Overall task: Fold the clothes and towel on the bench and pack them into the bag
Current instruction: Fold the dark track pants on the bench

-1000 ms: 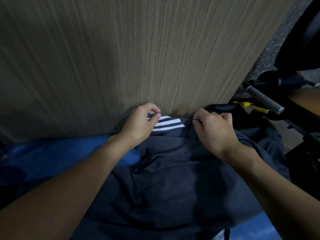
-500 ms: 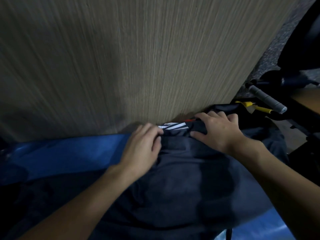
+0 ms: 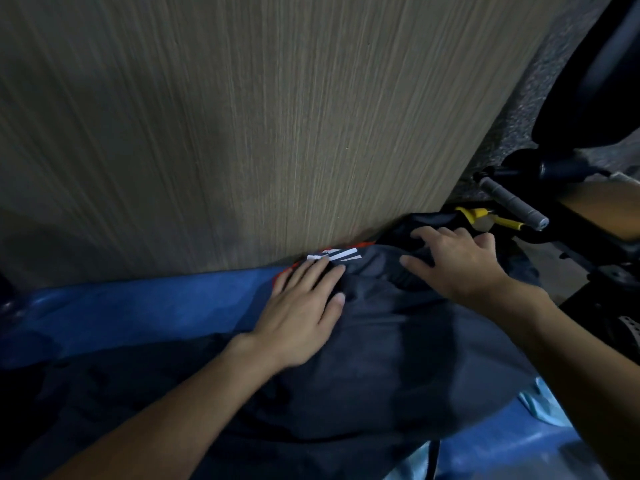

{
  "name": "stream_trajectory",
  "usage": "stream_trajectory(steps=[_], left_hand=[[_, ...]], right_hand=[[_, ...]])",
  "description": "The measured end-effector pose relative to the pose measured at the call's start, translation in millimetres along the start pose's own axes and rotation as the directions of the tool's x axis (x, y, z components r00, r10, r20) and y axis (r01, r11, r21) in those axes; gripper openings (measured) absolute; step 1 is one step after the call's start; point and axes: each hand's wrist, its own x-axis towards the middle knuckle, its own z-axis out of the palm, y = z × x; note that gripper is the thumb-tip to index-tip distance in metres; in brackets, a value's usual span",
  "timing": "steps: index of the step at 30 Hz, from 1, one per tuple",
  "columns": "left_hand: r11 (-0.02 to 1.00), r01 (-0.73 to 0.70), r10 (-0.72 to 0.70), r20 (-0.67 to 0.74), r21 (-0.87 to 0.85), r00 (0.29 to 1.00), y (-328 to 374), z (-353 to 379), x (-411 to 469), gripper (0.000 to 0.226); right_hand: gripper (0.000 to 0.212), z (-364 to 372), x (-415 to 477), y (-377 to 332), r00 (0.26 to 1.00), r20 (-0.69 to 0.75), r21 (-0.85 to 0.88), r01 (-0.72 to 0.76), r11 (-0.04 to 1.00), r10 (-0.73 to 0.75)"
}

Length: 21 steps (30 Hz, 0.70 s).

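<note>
One garment mid-fold, packing looks a way off

Both hands lie palm-down with fingers spread, gripping nothing: left hand (image 3: 304, 306) by the white stripes (image 3: 332, 255), right hand (image 3: 457, 261) on a bunched edge. The garment (image 3: 398, 358) lies on the blue table (image 3: 138, 306), a pale cloth (image 3: 543, 403) peeking out beneath, no bag clearly in sight

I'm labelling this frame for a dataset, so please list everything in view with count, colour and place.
garment: one, dark grey with white stripes, spread on the bench
bench: one, blue, below the panel
panel: one, tan wood grain, upright behind
cloth: one, pale blue, peeking out lower right
handle: one, grey, far right
yellow piece: one, beside the handle
left hand: flat on garment by the stripes
right hand: fingers spread on garment's far end
</note>
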Motion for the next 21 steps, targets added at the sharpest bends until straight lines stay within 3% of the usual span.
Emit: stream_trajectory(steps=[3, 6, 10, 14, 18, 21], left_hand=[[0.992, -0.089, 0.084, -0.064, -0.088, 0.994, 18, -14, 36, 0.059], [0.970, -0.178, 0.176, -0.026, -0.168, 0.984, 43, -24, 73, 0.051], [0.962, -0.262, 0.269, 0.101, -0.073, 0.958, 81, -20, 105, 0.052], [0.954, -0.293, 0.276, 0.190, 0.069, 0.942, 107, -16, 119, 0.053], [0.938, -0.325, 0.291, 0.237, 0.123, 0.927, 120, -13, 127, 0.034], [0.943, -0.319, 0.295, 0.204, 0.094, 0.934, 123, -11, 131, 0.017]], right_hand=[[0.061, -7, -21, 19, 0.995, -0.052, 0.176, -0.076, 0.981, 0.086], [0.059, 0, -58, 42, 0.958, -0.041, 0.299, -0.259, 0.918, 0.284], [0.054, 34, -106, 62, 0.843, 0.069, 0.486, -0.495, 0.720, 0.533], [0.056, 52, -119, 75, 0.812, 0.123, 0.685, -0.485, 0.543, 0.570], [0.052, 61, -120, 82, 0.835, 0.181, 0.636, -0.502, 0.586, 0.519], [0.023, 61, -121, 85, 0.839, 0.181, 0.662, -0.490, 0.567, 0.514]])
